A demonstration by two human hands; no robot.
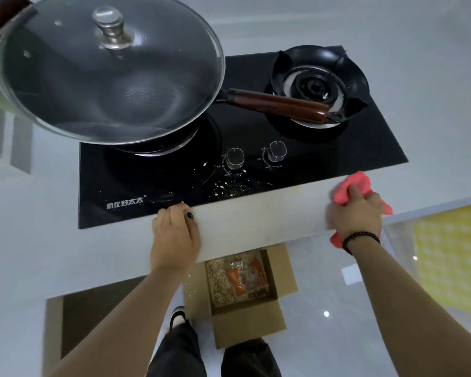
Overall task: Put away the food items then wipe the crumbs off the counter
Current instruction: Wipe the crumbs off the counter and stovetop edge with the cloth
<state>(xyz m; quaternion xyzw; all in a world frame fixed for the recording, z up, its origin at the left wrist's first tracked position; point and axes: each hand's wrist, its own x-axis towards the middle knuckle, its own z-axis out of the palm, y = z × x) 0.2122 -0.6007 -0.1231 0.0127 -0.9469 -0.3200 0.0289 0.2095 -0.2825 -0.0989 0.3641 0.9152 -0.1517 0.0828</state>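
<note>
A pink cloth (350, 190) is bunched up and gripped in the right hand (356, 216), pressed down at the front edge of the white worktop (269, 213), just off the right front corner of the black hob (324, 159). The left hand (174, 235) is rested on the worktop's front edge with the fingers curled over onto the hob glass, nothing held in it. The crumbs (229, 183) are scattered on the hob glass, just in front of the two knobs (235, 158) and between the hands. A lidded wok (106, 69) is sat on the left burner. Down on the floor, a cardboard box (245, 295) is open with the food packets (239, 278) inside it.
</note>
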